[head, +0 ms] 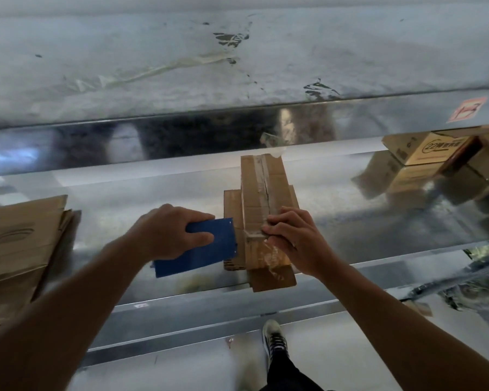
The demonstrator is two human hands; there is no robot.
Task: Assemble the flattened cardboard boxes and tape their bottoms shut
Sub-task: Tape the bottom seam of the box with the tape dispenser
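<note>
A small brown cardboard box (261, 190) stands bottom-up on the shiny metal table (124, 193), with clear tape along its centre seam. A loose tape end sticks up at its far edge. My right hand (291, 238) rests on the near end of the box, fingers curled over the taped seam. My left hand (167, 231) grips a blue tape dispenser (209, 249) just left of the box, its toothed edge close to the box's side.
A stack of flattened cardboard boxes (23, 238) lies at the table's left edge. Assembled printed boxes (435, 149) sit at the far right. A metal shelf (237, 66) runs overhead at the back. My shoe (274, 340) shows on the floor below.
</note>
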